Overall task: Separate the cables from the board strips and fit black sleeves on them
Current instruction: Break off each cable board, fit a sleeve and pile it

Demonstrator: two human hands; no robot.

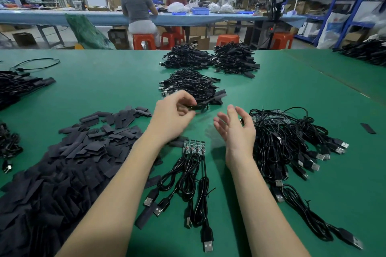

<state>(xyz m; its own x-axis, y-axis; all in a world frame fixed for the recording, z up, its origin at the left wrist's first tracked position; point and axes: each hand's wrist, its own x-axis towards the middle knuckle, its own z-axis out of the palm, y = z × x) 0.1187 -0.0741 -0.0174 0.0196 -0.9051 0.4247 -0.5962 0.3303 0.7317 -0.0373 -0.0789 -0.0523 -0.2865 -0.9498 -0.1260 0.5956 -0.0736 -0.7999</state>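
Note:
My left hand (173, 116) hovers at the near edge of a pile of sleeved cables (194, 86), its fingers curled and its thumb and fingertips pinching a black cable (198, 108) there. To its right, my right hand (235, 129) is held above the table with relaxed, spread fingers and holds nothing. Below both hands a short green board strip (194, 146) lies on the mat, with several black USB cables (198, 190) still attached and trailing toward me. A big heap of flat black sleeves (69, 165) covers the left side.
A tangle of cables on board strips (284, 142) lies at the right. Two more cable piles (186, 57) (235, 59) sit farther back on the green table (271, 89). More cables line the left edge (14, 87). People sit at a far bench.

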